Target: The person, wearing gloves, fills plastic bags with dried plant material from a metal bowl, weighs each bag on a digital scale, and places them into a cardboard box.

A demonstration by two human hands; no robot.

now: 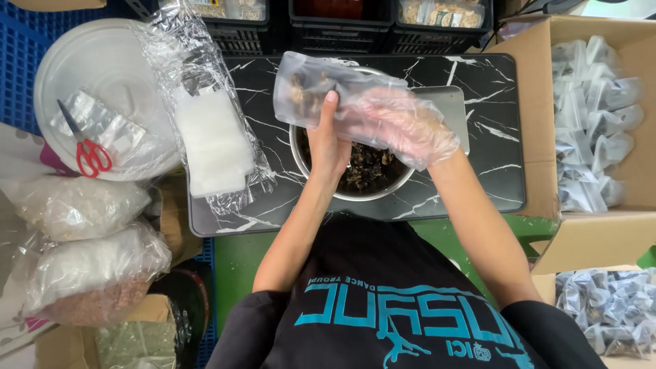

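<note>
Over the steel bowl (355, 179) on the marbled board (478, 130): clear pouch (321, 92), partly filled with dark pieces, held horizontal. Left hand (328, 140) bare, clamped on its underside; right hand (403, 126), in a plastic glove, closed over its end.

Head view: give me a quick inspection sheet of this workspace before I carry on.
Surface: black marbled board on a green table.
Job's things: clear pouch partly filled with dark dried pieces, held over a metal bowl of the same.
Clutter: stack of empty pouches in plastic wrap; red scissors on a white lid; bulk bags.
Grippers: left hand bare, grips the pouch; right hand, in a clear glove, at its opening.
Cables: nothing seen.
Surroundings: cardboard box of filled pouches; black crates.
</note>
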